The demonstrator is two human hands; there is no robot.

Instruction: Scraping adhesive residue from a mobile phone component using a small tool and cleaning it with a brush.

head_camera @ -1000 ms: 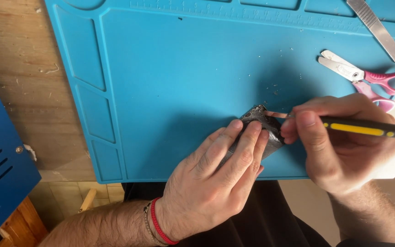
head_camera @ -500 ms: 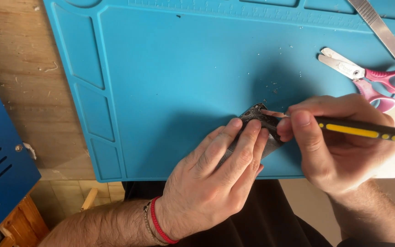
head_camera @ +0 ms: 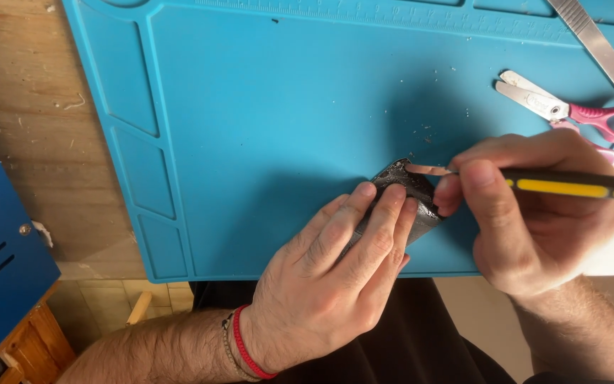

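Pressing a small dark grey piece [head_camera: 405, 193] flat against the blue mat [head_camera: 264, 128], low and right of centre in the frame.

Our left hand [head_camera: 335, 277] lays its fingers together on top of it; our right hand [head_camera: 527, 213] pinches a black-and-yellow tool [head_camera: 570, 186] whose thin blade touches the piece's upper edge. Pink-handled scissors [head_camera: 570, 110] lie at upper right.

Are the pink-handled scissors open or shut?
Slightly open: on the scissors, the two pale blades spread apart at their tips on the blue mat.
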